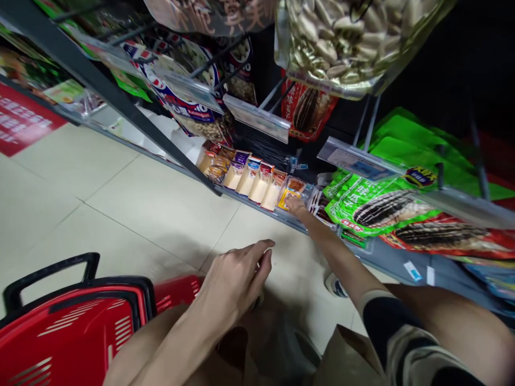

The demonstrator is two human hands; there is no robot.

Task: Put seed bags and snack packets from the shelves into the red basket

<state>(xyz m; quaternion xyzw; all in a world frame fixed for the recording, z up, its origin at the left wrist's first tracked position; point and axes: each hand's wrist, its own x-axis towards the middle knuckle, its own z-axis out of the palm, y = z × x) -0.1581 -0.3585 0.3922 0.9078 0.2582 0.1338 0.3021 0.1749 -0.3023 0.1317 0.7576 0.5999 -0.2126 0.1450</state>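
My right hand [295,205] reaches down to the bottom shelf, its fingers closed on the front of a small yellow snack packet [286,197]. The packet stands in a row of small boxes, and the fingertips are partly hidden. Just left of it are open-fronted boxes [259,190] with blue, red and orange packets at their backs. Dark-wrapped packets [317,206] stand on its right. Nearer to me, my left hand [239,271] hangs over the floor with nothing in it. Its fingers are loosely bent, with a small gap between thumb and index finger.
A red shopping basket [80,327] with black handles stands at lower left. Large bags of seeds [341,40] hang overhead, and green seed bags [382,201] hang at right. Clear price-tag holders [354,158] jut out above the shelf. A grey post [120,102] slants at left.
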